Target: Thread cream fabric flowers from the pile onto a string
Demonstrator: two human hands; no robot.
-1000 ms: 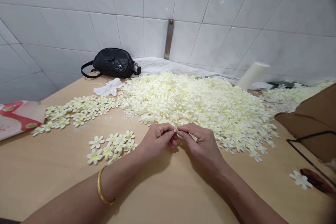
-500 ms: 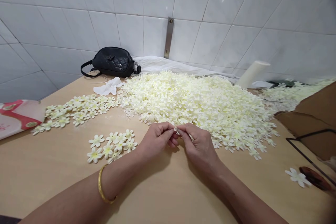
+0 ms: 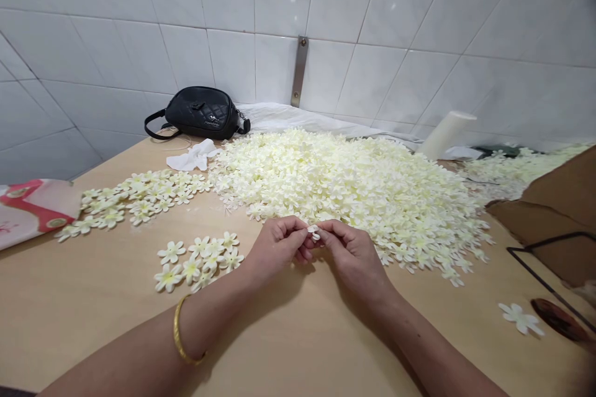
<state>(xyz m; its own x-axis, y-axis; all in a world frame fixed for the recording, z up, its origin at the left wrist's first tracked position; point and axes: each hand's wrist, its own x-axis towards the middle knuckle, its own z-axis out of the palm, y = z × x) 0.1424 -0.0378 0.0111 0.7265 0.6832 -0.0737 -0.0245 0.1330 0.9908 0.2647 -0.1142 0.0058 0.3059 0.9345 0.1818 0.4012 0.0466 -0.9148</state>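
Between my two hands is a small white artificial flower (image 3: 313,232), partly covered by the fingers. My left hand (image 3: 282,242), with a gold bangle on its wrist, pinches one side of it. Thumb and forefinger of my right hand (image 3: 352,254) pinch the other side. Just beyond the hands rises a large heap of pale yellow-white artificial flowers (image 3: 326,173). A small group of loose flowers (image 3: 200,260) lies on the table left of my left hand, beside the forearm.
More flowers (image 3: 144,192) spread at the left near a pink-and-white bag (image 3: 37,211). Farther back are a black handbag (image 3: 202,113) and a white scrap (image 3: 193,155). At the right are a white roll (image 3: 447,134), a cardboard box (image 3: 549,223), a black metal bar (image 3: 549,285) and a single flower (image 3: 520,319).
More of the flower shows between my fingertips now. Both hands stay in nearly the same place, and the view has shifted slightly.
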